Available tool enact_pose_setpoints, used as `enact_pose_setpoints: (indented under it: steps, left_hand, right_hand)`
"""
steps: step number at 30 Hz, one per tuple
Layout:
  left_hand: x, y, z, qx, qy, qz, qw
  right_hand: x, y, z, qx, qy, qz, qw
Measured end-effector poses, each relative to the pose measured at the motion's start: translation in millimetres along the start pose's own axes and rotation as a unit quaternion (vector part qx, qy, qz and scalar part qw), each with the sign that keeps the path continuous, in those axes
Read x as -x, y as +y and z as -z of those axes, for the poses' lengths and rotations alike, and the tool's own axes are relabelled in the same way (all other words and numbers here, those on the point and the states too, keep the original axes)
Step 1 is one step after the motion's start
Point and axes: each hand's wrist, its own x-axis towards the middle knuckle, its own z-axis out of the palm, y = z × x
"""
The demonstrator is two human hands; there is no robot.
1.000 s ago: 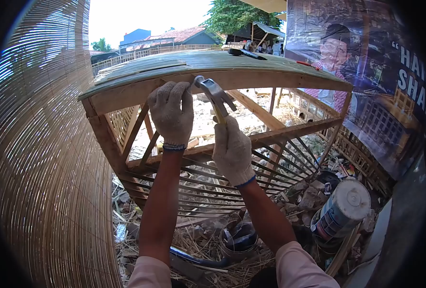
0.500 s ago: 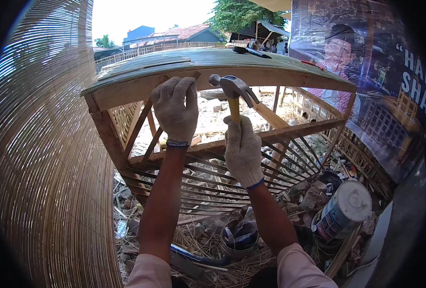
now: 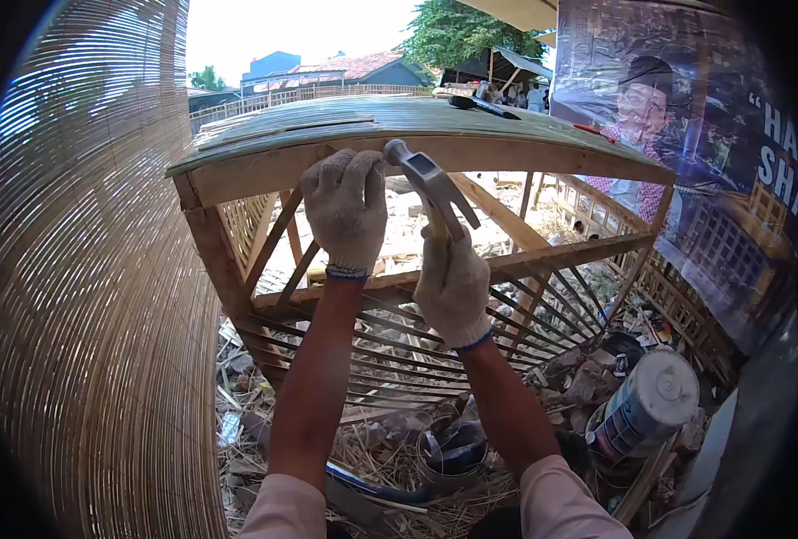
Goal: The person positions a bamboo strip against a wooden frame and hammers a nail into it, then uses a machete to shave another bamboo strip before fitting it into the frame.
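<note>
My right hand [image 3: 454, 286], in a knitted white glove, grips a claw hammer [image 3: 423, 177] by its yellow handle. The hammer's face is up against or close to the front wooden beam [image 3: 507, 157], just right of my left fingers. My left hand [image 3: 345, 208], gloved too, is raised to that beam with fingers bent and pressed together; whatever they pinch is hidden. Above the beam lies a slightly curved top of thin slats [image 3: 327, 121]. Lower down, a wooden crossbar [image 3: 543, 256] carries a row of dark slats [image 3: 399, 346] that spread below my hands.
A bamboo blind [image 3: 93, 296] hangs at the left. At the right are a printed banner [image 3: 687, 180] and a paint bucket [image 3: 646, 404]. A dark tool [image 3: 484, 107] lies on the slatted top. Rubble, straw and an open pail [image 3: 453, 454] are on the ground.
My right hand has swung the hammer head left and toward the beam, tilting it. My left hand stays at the beam, while the whole view has shifted slightly.
</note>
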Motion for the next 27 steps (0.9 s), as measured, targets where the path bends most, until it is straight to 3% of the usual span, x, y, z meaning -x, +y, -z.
enact_pose_setpoints:
  steps: [1,3,5,7,9,10,11,13,14,16,18,19,21,23,27]
  left_hand:
    - [0,-1,0,-0.002,0.001,0.000,1.000]
    - [1,-1,0,0.003,-0.002,-0.005,1.000]
    - [2,-3,0,0.006,-0.005,0.002,1.000]
    - [2,-2,-1,0.012,-0.004,0.003,1.000]
    - [1,-2,-2,0.005,-0.001,-0.005,1.000]
    - [0,-3,-2,0.006,0.000,-0.006,1.000]
    - [-1,-2,-2,0.003,0.004,-0.008,1.000]
    - [2,-2,1,-0.002,0.001,-0.008,1.000]
    - [1,-2,0,-0.003,0.001,-0.005,1.000]
    - [3,-1,0,-0.002,0.001,-0.005,1.000]
    - [1,-2,-1,-0.010,0.005,-0.005,1.000]
    - [1,-2,-2,-0.010,0.007,-0.006,1.000]
    - [1,1,2,0.003,0.004,0.010,1.000]
    - [2,-1,0,-0.001,-0.001,0.010,1.000]
    - [2,-3,2,0.000,-0.022,-0.011,1.000]
  right_hand:
    - [0,-2,-1,-0.002,0.049,0.051,0.997]
    - [1,1,-2,-0.017,0.057,0.056,0.997]
    - [-3,4,-5,0.050,-0.081,-0.075,0.993]
    - [-4,0,1,0.041,-0.082,-0.100,0.991]
    - [-4,-5,6,0.027,-0.021,-0.047,0.998]
    - [-1,1,4,0.015,0.040,0.044,0.998]
    - [-1,1,3,0.014,0.038,0.045,0.998]
    - [-1,0,2,0.019,-0.016,-0.009,1.000]
    - [-8,-1,4,0.072,-0.098,-0.070,0.990]
    - [-7,-10,11,0.065,-0.072,-0.072,0.993]
    - [-6,-11,14,0.056,-0.003,-0.025,0.998]
    - [-3,-10,14,0.027,0.043,0.057,0.997]
    - [-5,-3,10,0.053,0.045,0.161,0.985]
    - [-7,2,1,0.086,-0.088,-0.070,0.990]
    - [-9,-7,13,0.080,-0.032,-0.054,0.995]
